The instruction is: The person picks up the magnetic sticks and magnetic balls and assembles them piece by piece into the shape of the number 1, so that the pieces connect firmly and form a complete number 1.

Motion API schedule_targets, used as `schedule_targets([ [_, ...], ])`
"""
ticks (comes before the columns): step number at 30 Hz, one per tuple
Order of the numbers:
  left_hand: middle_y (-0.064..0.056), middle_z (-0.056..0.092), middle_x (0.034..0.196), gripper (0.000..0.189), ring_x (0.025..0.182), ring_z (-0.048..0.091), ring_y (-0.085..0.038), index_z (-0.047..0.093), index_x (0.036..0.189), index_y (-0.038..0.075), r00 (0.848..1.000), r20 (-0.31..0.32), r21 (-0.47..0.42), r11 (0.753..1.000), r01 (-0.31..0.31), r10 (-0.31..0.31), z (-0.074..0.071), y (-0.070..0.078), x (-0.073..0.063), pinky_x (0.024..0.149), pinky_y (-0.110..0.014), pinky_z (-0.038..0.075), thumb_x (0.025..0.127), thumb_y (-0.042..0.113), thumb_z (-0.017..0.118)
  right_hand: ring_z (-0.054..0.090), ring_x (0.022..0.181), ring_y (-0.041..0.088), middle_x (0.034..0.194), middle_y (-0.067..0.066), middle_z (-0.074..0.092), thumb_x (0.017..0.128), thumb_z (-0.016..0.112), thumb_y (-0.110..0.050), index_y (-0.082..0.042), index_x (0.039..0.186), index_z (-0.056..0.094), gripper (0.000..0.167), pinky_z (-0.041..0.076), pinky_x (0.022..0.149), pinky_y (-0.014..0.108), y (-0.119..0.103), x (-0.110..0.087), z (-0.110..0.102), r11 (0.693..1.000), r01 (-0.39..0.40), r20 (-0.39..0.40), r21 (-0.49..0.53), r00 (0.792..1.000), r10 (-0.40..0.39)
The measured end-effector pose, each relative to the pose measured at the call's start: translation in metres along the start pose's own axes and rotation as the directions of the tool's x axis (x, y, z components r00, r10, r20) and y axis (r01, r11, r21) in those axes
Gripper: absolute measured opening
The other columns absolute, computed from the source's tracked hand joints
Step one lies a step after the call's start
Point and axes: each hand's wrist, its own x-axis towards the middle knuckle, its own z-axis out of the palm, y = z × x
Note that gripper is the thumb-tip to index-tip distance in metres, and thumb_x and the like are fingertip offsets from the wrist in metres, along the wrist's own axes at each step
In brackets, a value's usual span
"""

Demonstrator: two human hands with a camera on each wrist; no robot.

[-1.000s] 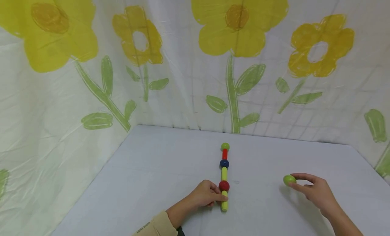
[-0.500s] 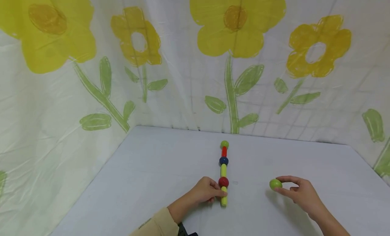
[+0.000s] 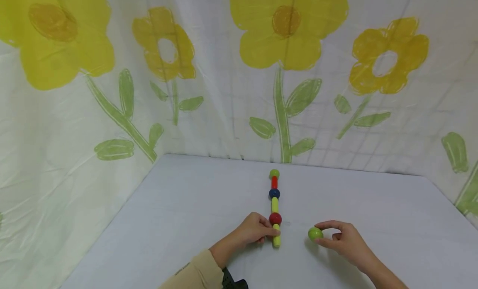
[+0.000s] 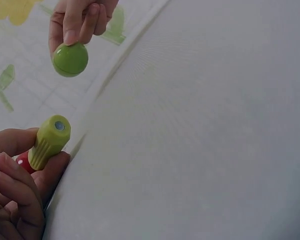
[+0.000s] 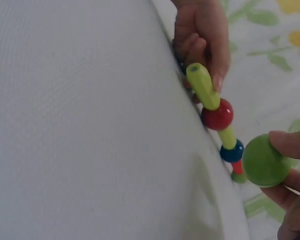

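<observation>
A straight chain of coloured rods and balls lies lengthwise on the table. From the far end come a green ball (image 3: 274, 173), a red rod (image 3: 274, 183), a blue ball (image 3: 274, 193), a yellow-green rod (image 3: 274, 205), a red ball (image 3: 275, 218) and a near yellow-green rod (image 3: 276, 241). My left hand (image 3: 254, 230) pinches this near rod between thumb and fingers. In the left wrist view the rod (image 4: 51, 137) shows grooved sides and a small greyish disc in its end. To the right, my right hand (image 3: 345, 243) pinches a loose green ball (image 3: 315, 234) above the table, apart from the chain.
The white table (image 3: 179, 206) runs back to a hanging cloth (image 3: 220, 115) printed with yellow flowers, which also stands along the left side. A dark strap device (image 3: 235, 282) shows at my left wrist, below the beige sleeve (image 3: 198, 272).
My right hand has carried the loose green ball leftward and slightly nearer, closer to the chain. The left hand keeps its pinch on the near rod, and the chain sits slightly higher in view.
</observation>
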Motion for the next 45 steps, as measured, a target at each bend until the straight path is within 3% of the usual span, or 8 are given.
schedule_targets([
  [3, 0.003, 0.056, 0.058, 0.018, 0.042, 0.039, -0.008, 0.066, 0.073, 0.007, 1.000, -0.001, 0.001, 1.000, 0.002, -0.002, 0.000, -0.001, 0.002, 0.042, -0.016, 0.029, 0.077, 0.022, 0.076, 0.025, 0.043, 0.002, 0.054, -0.006, 0.044, 0.075, 0.076, -0.026, -0.004, 0.112, 0.064, 0.045, 0.026, 0.040, 0.018, -0.005, 0.002, 0.008, 1.000, 0.019, 0.035, 0.007, 0.999, -0.019],
  [7, 0.004, 0.056, 0.058, 0.018, 0.042, 0.039, -0.008, 0.067, 0.073, 0.008, 1.000, 0.002, 0.014, 1.000, 0.006, -0.006, -0.001, -0.002, 0.005, 0.042, -0.017, 0.028, 0.077, 0.023, 0.076, 0.027, 0.043, 0.002, 0.084, 0.004, 0.066, 0.073, 0.078, -0.028, -0.005, 0.108, 0.066, 0.043, 0.028, 0.041, 0.018, -0.010, 0.004, 0.021, 0.999, 0.042, 0.081, 0.003, 0.996, -0.043],
  [9, 0.004, 0.056, 0.058, 0.018, 0.042, 0.039, -0.008, 0.068, 0.073, 0.008, 1.000, 0.004, 0.023, 1.000, 0.009, -0.009, -0.002, -0.002, 0.006, 0.042, -0.017, 0.028, 0.077, 0.024, 0.076, 0.028, 0.043, 0.002, 0.101, 0.008, 0.067, 0.073, 0.078, -0.028, -0.005, 0.106, 0.067, 0.042, 0.028, 0.042, 0.018, -0.012, 0.005, 0.029, 0.998, 0.068, 0.108, -0.002, 0.992, -0.068],
  [12, 0.004, 0.057, 0.058, 0.018, 0.043, 0.039, -0.008, 0.068, 0.073, 0.009, 1.000, 0.006, 0.032, 0.999, 0.007, -0.008, -0.003, -0.002, 0.006, 0.042, -0.018, 0.028, 0.077, 0.025, 0.076, 0.028, 0.043, 0.002, 0.105, 0.011, 0.066, 0.073, 0.079, -0.028, -0.005, 0.104, 0.067, 0.041, 0.028, 0.042, 0.017, -0.015, 0.006, 0.039, 0.994, 0.110, 0.147, -0.006, 0.983, -0.108],
  [17, 0.004, 0.058, 0.058, 0.019, 0.043, 0.039, -0.008, 0.069, 0.073, 0.008, 1.000, 0.013, 0.023, 1.000, -0.011, 0.010, -0.004, -0.004, 0.007, 0.042, -0.017, 0.028, 0.076, 0.024, 0.076, 0.028, 0.044, 0.000, 0.104, 0.011, 0.065, 0.074, 0.078, -0.026, -0.006, 0.104, 0.068, 0.037, 0.027, 0.043, 0.017, -0.019, 0.006, 0.052, 0.983, 0.184, 0.188, 0.001, 0.965, -0.181],
  [24, 0.004, 0.056, 0.056, 0.019, 0.042, 0.038, -0.007, 0.070, 0.072, 0.007, 0.999, 0.018, 0.003, 0.999, -0.037, 0.037, -0.004, -0.006, 0.007, 0.041, -0.017, 0.028, 0.077, 0.024, 0.076, 0.032, 0.048, -0.002, 0.100, 0.008, 0.064, 0.074, 0.078, -0.025, -0.008, 0.102, 0.068, 0.035, 0.031, 0.045, 0.016, -0.025, 0.004, 0.066, 0.968, 0.252, 0.189, 0.017, 0.950, -0.251],
  [33, 0.005, 0.057, 0.056, 0.018, 0.043, 0.038, -0.007, 0.070, 0.073, 0.008, 0.999, 0.022, 0.018, 0.999, -0.038, 0.037, -0.003, -0.006, 0.007, 0.042, -0.017, 0.028, 0.077, 0.025, 0.075, 0.030, 0.048, -0.003, 0.101, 0.008, 0.064, 0.074, 0.078, -0.023, -0.008, 0.102, 0.067, 0.034, 0.030, 0.045, 0.016, -0.026, 0.002, 0.075, 0.964, 0.258, 0.203, 0.059, 0.943, -0.265],
  [45, 0.005, 0.055, 0.054, 0.019, 0.042, 0.039, -0.007, 0.070, 0.072, 0.008, 0.998, 0.039, 0.019, 0.998, -0.057, 0.057, -0.002, -0.007, 0.010, 0.042, -0.016, 0.028, 0.078, 0.025, 0.074, 0.031, 0.046, 0.000, 0.101, 0.006, 0.064, 0.073, 0.079, -0.024, -0.010, 0.101, 0.065, 0.034, 0.029, 0.044, 0.017, -0.025, 0.002, 0.080, 0.974, 0.224, 0.175, 0.039, 0.958, -0.228],
])
